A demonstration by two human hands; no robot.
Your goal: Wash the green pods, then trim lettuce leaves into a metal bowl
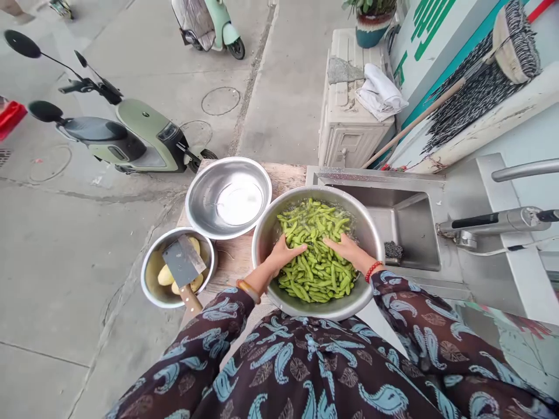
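Green edamame pods (318,273) fill a large metal basin (372,285) in front of me, lying in bubbly water. My left hand (283,254) reaches into the left side of the pods, thumb stretched out over them; its other fingers are mostly hidden. From the right, my right hand (348,251) is among the pods too, its thumb pointing inward and its other fingers partly under the water. Both hands look spread rather than closed, with pods between and around them.
An empty metal basin (196,201) stands behind left on a wooden board. Beside it, a smaller bowl (146,273) holds peeled potatoes (166,276) with a cleaver (183,262) across its top. At right are a steel sink (414,221), scouring pad (393,250) and tap (493,224). Scooters (140,134) stand beyond.
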